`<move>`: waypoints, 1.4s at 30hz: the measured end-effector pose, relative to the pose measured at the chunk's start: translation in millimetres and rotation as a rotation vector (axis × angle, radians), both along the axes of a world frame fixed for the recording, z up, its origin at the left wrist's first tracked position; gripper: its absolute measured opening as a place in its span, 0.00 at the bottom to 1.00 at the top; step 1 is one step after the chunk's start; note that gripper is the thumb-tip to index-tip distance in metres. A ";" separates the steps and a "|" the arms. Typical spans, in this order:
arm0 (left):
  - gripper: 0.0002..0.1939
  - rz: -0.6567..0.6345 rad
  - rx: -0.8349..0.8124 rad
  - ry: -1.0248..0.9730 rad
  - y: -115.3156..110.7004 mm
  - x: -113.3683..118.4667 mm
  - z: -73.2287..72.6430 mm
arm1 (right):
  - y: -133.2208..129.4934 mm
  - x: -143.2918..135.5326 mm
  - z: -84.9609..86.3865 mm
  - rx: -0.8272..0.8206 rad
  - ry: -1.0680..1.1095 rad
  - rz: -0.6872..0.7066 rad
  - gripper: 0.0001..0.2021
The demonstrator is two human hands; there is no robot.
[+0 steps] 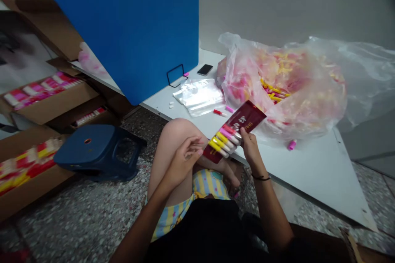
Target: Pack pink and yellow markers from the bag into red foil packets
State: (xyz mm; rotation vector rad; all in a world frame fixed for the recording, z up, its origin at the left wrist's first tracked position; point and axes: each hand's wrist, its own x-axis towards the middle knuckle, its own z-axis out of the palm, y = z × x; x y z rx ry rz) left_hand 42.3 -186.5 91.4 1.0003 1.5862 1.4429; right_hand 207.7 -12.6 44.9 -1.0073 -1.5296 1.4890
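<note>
My right hand grips the right edge of a dark red card with pale printed lettering, held at a slant above my lap. Across the card lies a row of several small capped tubes in yellow, pink and red with whitish ends; whether a clear sleeve holds them to it, I cannot tell. Close to the card's lower left end is my left hand, its fingers loosely curved and apart, with nothing visible in them. On the white table just beyond the card lie a red tube and a pink cap.
A big clear plastic bag full of yellow and pink pieces covers the table's right part. Clear sleeves and a phone lie behind. A blue panel rises at left; a blue stool and filled cardboard boxes stand beyond my knee.
</note>
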 end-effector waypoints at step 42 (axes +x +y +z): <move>0.29 -0.051 0.303 0.883 88.0 -28.4 -100.9 | 10.8 2.2 -58.7 -0.335 -0.005 -0.067 0.34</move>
